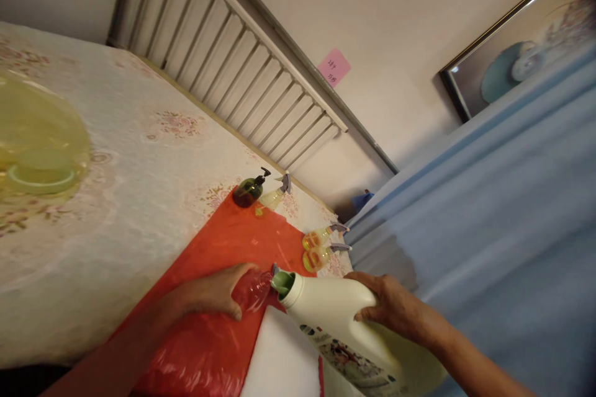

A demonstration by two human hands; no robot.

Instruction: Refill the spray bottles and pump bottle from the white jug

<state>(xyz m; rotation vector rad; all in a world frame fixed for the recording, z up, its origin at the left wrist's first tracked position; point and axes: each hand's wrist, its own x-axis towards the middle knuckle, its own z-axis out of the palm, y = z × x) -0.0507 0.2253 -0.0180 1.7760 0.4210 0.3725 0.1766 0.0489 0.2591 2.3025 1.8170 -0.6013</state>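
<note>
Head view, tilted, looking down over a table. The right hand (pixel 393 307) grasps the body of a large white jug (pixel 339 329), fingers wrapped over its upper side; the jug is tipped toward the left, its green open mouth (pixel 282 281) pointing at the neck of a small clear bottle (pixel 254 290). The left hand (pixel 216 291) closes around this clear bottle, which lies low over a red plastic sheet (pixel 218 335); mouth and bottle neck are just beside one another, and whether they touch cannot be told. The jug bears a printed label (pixel 347 356) on its lower side. Beneath the jug lies a white board (pixel 279 360), next to the red sheet. Farther along the red sheet stand a dark green pump bottle (pixel 248 191) and, just beside it, a pale spray bottle (pixel 275 196) with a grey trigger head. Near the table's edge, two yellow-orange spray bottles (pixel 318 248) lie side by side. The table is covered with a floral cloth (pixel 139 155). At the far left, a translucent yellow basin (pixel 40 149) rests on it, blurred. Behind the table a ribbed radiator (pixel 242 68) runs along the wall, which carries a pink note (pixel 334 67). A blue fabric (pixel 503 211) fills the right side.
</note>
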